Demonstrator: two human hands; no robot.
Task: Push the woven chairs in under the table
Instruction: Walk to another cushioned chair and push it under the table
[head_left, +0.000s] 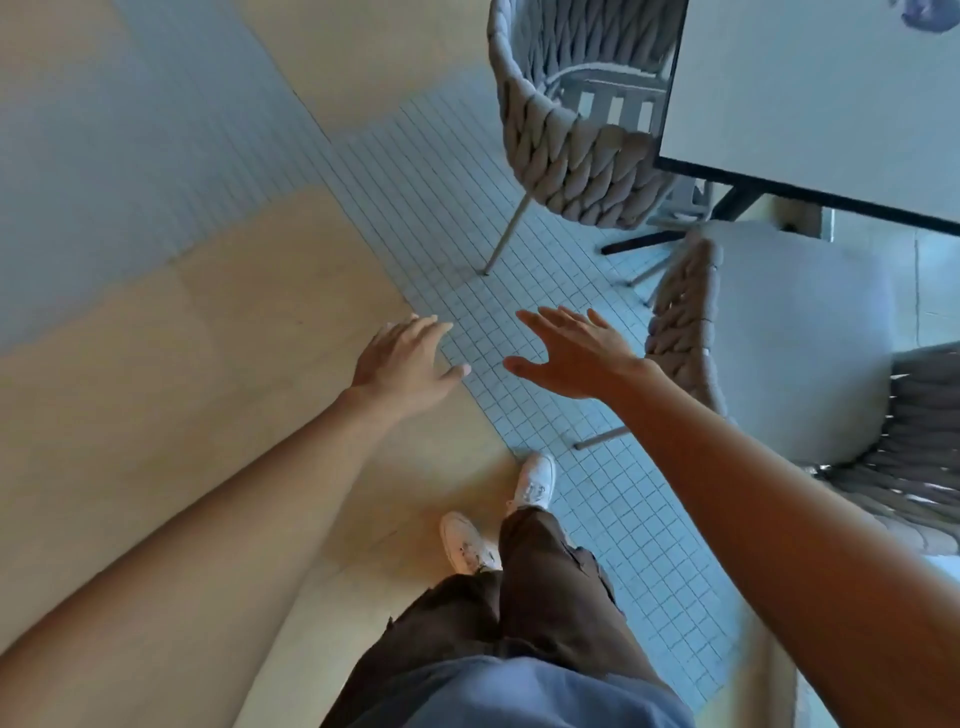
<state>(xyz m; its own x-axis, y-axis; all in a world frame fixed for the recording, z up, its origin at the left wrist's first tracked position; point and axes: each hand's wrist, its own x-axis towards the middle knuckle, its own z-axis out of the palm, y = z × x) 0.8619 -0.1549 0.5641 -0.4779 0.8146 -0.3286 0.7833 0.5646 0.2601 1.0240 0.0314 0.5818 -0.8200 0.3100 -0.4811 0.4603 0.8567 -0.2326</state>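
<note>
- Two woven chairs stand by the white table (810, 98), and I am touching neither.
- My left hand (408, 364) is stretched out palm down over the floor, its fingers spread loosely and empty.
- My right hand (571, 358) reaches forward beside it, fingers splayed wide with the thumb out, holding nothing.
- The far woven chair (566, 150) sits at the table's left edge; its seat is partly under the tabletop, while its braided back stands clear of the edge.
- The near woven chair (691, 332) is to my right, just beside my right wrist; its pale seat cushion (800, 343) lies fully in the open, outside the table's near edge.
- Whether my right forearm brushes that chair's back, I cannot tell.
- The floor under my hands is part small white tile (524, 260), part pale wood boards (208, 364).
- My white shoes (535, 480) stand at the seam between the two, below my dark trousers (519, 597).
</note>
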